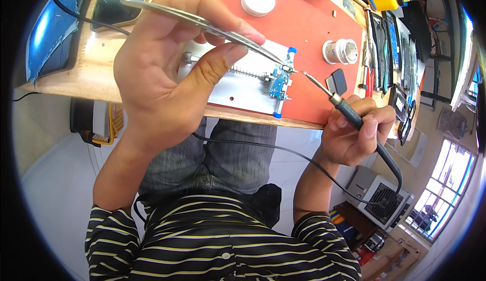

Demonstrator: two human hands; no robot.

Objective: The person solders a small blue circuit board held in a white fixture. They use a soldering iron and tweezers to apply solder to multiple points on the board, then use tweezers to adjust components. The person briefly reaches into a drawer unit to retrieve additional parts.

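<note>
head view: my left hand (pixel 162 73) fingers pinch tweezers (pixel 202 24), tips on the small circuit board (pixel 279 81) at 1 o'clock; right hand (pixel 354 134) grips the soldering iron (pixel 349 111). orange mat (pixel 304 23) covers the wooden worktop (pixel 101 78); window (pixel 445 190) at 4 o'clock.

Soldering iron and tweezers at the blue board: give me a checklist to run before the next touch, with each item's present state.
1. Left hand pinches the tweezers shut: ok.
2. Tweezer tips at the top edge of the blue circuit board: ok; whether they hold a part, cannot tell.
3. Right hand grips the soldering iron by its handle, away from the metal tip: ok.
4. Iron tip touching the board: not ok, it is just right of the board.
5. Board seated in the metal holder: ok.
6. Iron cord off the bench: ok, it crosses the lap.
</note>
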